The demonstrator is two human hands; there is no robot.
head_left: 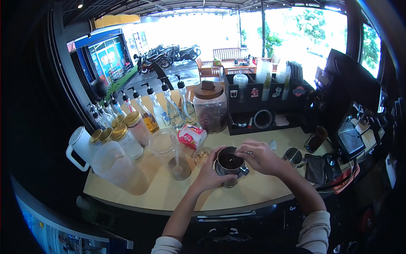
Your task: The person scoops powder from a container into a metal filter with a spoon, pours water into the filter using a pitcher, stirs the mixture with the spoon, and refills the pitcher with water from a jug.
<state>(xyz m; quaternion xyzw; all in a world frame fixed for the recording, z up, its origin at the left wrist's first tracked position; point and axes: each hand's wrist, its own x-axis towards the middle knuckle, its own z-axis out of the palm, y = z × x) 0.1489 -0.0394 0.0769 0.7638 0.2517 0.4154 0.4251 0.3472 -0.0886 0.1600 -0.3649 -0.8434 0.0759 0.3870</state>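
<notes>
A metal cup (228, 170) with a dark inside stands upright on the counter in front of me, a small handle showing at its right. My left hand (207, 174) is wrapped around the cup's left side, thumb across the front. Over the right rim, my right hand (261, 157) has its fingers pinched together; what they hold, if anything, is hidden. A small pale spot shows inside the cup. Just left of my left hand sits a small clear bowl (201, 157) of light brown bits. Behind it lies a red and white packet (192, 136).
Pump bottles (172, 108) and gold-lidded jars (122, 134) line the left, near clear plastic pitchers (113, 163). A wooden-lidded glass jar (210, 108) and black cup organizer (270, 95) stand behind. At right are a metal pitcher (292, 155), a dark cloth (314, 168) and a machine.
</notes>
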